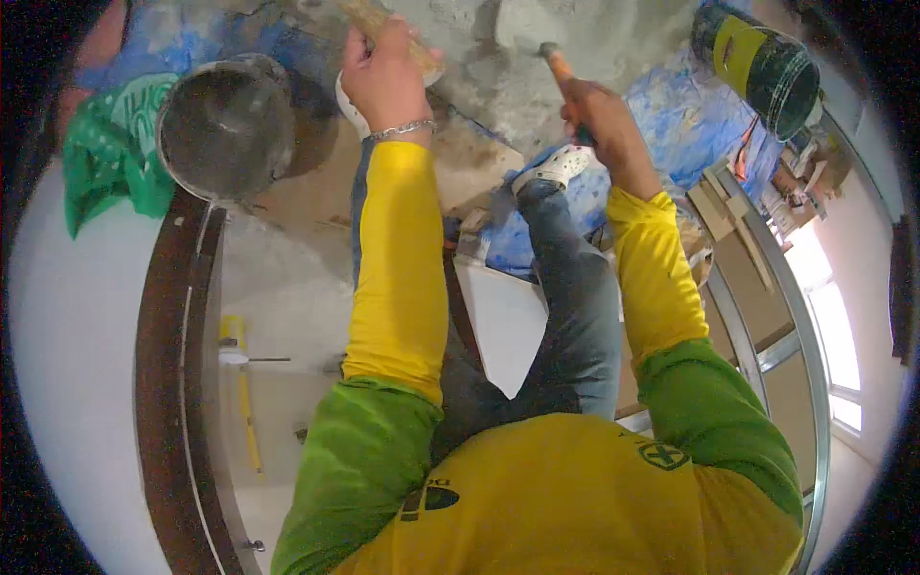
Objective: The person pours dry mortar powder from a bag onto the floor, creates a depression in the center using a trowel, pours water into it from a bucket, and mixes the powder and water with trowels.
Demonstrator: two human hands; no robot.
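My left hand [391, 77] is closed around a light wooden piece [369, 13], whose exact kind is hard to make out at the frame's upper edge. In my right hand [606, 120] is a hand tool with an orange handle [560, 67] that looks like a trowel. Its dark neck points up and left, and its far end blends into the grey cement-like surface [575, 24]. My fingers wrap around the handle, with a dark butt end showing below them.
A grey-smeared bucket [228, 129] stands left beside a green plastic bag [120, 158]. A dark bucket with a yellow label [752, 67] lies tilted at upper right. Blue sheeting [661, 125] covers the ground. A metal-framed structure [781, 355] runs along the right.
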